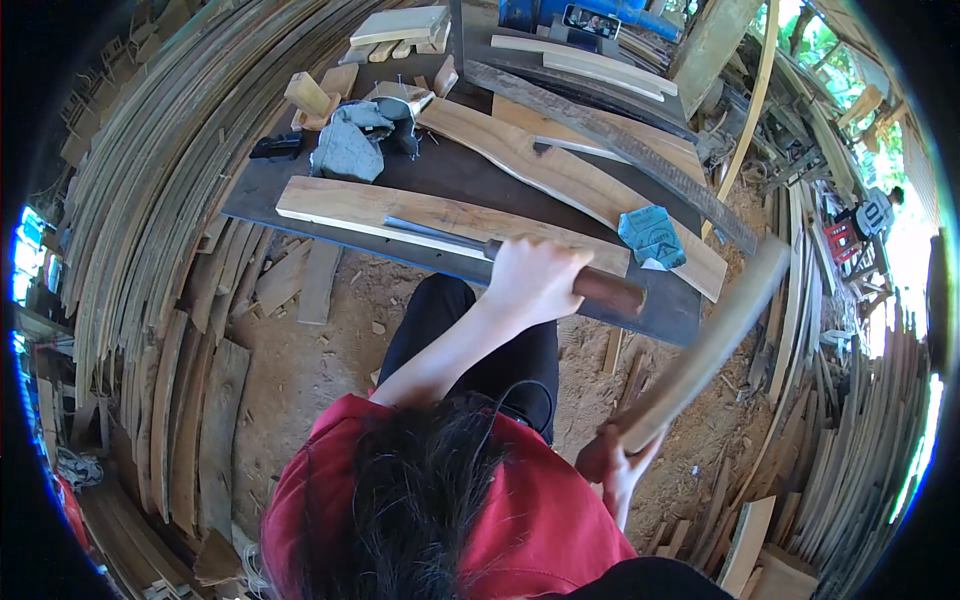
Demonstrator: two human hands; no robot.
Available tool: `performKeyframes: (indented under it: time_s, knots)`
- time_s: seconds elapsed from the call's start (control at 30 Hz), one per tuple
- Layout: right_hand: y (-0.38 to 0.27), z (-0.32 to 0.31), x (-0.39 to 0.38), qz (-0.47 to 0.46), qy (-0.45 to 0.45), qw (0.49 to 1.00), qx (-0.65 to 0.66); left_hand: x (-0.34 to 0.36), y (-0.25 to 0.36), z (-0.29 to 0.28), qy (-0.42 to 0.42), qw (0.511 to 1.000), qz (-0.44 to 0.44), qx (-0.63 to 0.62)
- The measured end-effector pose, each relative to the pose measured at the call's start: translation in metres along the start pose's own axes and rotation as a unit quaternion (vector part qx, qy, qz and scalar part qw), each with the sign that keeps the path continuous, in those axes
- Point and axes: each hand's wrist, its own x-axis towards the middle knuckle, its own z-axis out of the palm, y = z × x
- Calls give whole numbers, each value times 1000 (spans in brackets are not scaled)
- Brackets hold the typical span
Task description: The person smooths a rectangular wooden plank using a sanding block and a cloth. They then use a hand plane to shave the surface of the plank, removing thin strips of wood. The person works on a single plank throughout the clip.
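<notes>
My left hand [530, 280] is closed around a long tool [610, 290] with a brown wooden handle. Its flat metal blade [435, 235] lies along a pale wooden plank [350, 205] at the near edge of the dark worktable [260, 190]. My right hand [612, 462] is lower, off the table's right corner. It grips the end of a long pale wooden stick [710, 335], which slants up and to the right and is blurred.
On the table lie a curved plank [540, 165], a dark rough board [620, 145], grey cloth [350, 145], a blue folded sheet [652, 235] and small wood blocks [310, 95]. Stacks of bent wooden strips [150, 200] flank both sides, over a sandy floor [320, 360].
</notes>
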Motion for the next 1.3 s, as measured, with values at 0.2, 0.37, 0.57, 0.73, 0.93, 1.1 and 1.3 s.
performKeyframes:
  time_s: [0.2,0.37,0.57,0.73,0.93,1.1,1.3]
  knots:
    - [10,24,-13,73,36,996,-31,-2,-7,-15,-36,999,-11,-10]
    - [5,30,-10,51,-44,998,-15,-1,-30,-27,13,999,-45,-20]
    - [14,47,-5,-10,22,1000,8,-4,-42,-34,18,999,-30,-24]
    - [14,63,-12,-26,-111,990,-87,-8,-57,-47,62,998,-18,-26]
    - [1,77,4,-105,-29,994,-20,-11,-62,-55,83,994,-6,-69]
    - [4,86,2,-69,-102,984,-133,-10,-73,-59,115,992,2,-55]
    - [-3,98,9,-85,19,995,-40,-16,-85,-63,107,992,14,-63]
